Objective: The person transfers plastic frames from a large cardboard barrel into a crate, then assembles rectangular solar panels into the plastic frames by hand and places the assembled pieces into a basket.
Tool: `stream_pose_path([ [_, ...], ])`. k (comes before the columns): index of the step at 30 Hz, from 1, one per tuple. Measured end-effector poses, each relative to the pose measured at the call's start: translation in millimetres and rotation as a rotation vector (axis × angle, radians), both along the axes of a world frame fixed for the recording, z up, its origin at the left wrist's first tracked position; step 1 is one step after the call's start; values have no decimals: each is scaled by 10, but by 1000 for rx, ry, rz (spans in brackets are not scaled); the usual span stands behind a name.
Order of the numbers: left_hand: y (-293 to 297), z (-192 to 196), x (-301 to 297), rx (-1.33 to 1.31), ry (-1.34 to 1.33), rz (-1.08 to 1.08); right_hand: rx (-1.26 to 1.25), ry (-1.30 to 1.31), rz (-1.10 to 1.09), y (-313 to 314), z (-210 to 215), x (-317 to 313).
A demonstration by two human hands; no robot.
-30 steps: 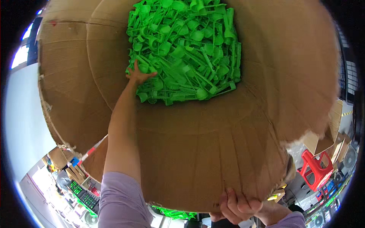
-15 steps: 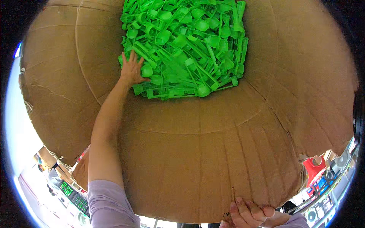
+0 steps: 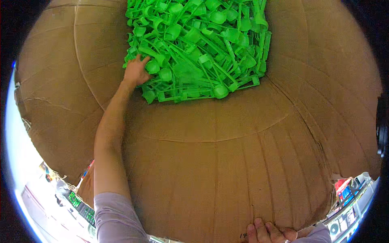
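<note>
Bright green plastic pieces (image 3: 190, 60), many like scoops with round cups and long thin stems, lie in a tangled heap at the bottom of a large brown cardboard box (image 3: 214, 174). My left hand (image 3: 137, 72) reaches deep inside to the heap's left edge. Its thumb and forefinger are apart beside a rounded green cup (image 3: 152, 67), and some fingertips are hidden among the pieces. At the near rim, my right hand (image 3: 268, 232) has its fingers hooked over the cardboard edge; its palm and thumb are out of sight.
Tall cardboard walls (image 3: 332, 89) surround the heap, with creases and torn upper edges. Beyond the box, at lower right, are red and blue objects (image 3: 345, 190) and a rack-like frame. Dark equipment with green lights (image 3: 79, 204) shows at lower left.
My left hand's fingers, spread out before, are now more bent at the heap's left edge. My right hand stays on the rim. The whole view has shifted slightly.
</note>
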State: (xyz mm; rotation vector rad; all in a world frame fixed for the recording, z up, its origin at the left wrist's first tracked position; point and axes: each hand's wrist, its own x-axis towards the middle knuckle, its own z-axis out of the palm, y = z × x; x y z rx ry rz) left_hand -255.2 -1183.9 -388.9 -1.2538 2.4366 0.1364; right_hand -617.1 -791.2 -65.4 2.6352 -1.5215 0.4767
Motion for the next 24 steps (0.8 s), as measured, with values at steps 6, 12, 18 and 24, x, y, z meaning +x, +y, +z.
stream_pose_path([
  [6,53,661,-90,11,-103,117,-205,-224,-87,-60,-294,108],
  [12,221,1888,-479,54,-84,154,-204,-295,-120,-299,-94,95],
  [18,287,3469,-705,-93,88,133,-238,-368,-136,-379,-85,58],
  [24,507,5448,-35,-146,551,507,-236,-353,-97,-367,-64,63],
])
